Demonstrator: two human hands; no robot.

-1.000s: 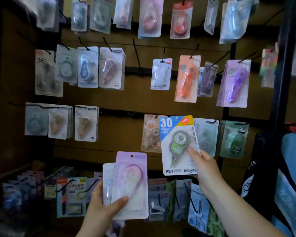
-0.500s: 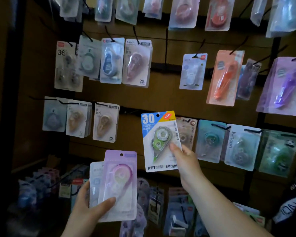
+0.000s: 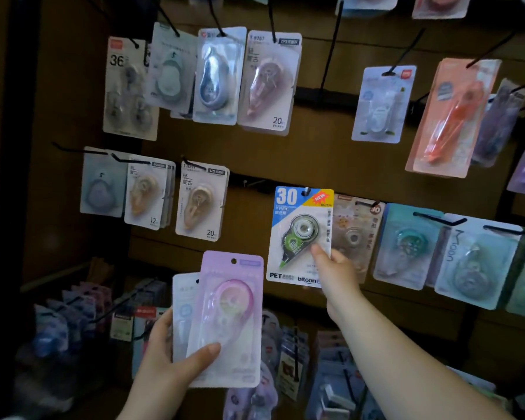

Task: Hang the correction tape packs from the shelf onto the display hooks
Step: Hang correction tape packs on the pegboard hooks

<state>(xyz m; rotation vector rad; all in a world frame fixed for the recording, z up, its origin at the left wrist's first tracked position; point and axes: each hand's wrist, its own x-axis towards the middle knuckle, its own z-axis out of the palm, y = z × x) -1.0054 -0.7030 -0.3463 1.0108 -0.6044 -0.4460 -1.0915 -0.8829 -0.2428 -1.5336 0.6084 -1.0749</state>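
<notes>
My right hand (image 3: 335, 275) pinches the lower right corner of a blue and yellow "30" correction tape pack (image 3: 297, 228) with a green dispenser. The pack's hang hole sits at the tip of a black display hook (image 3: 307, 191) on the middle row. My left hand (image 3: 167, 363) grips a lilac and pink correction tape pack (image 3: 229, 316) held upright, with a white pack (image 3: 182, 310) stacked behind it, thumb across the front.
The brown board holds rows of hanging packs on black hooks: beige "20m" packs (image 3: 200, 204) to the left, teal packs (image 3: 406, 244) to the right, an orange pack (image 3: 449, 116) above. A bare hook (image 3: 331, 50) juts out upper centre. Lower hooks carry more packs (image 3: 291, 359).
The view has swung left and closer. My right hand carried the "30" pack left of the cream pack and up to a hook tip. My left hand keeps its packs.
</notes>
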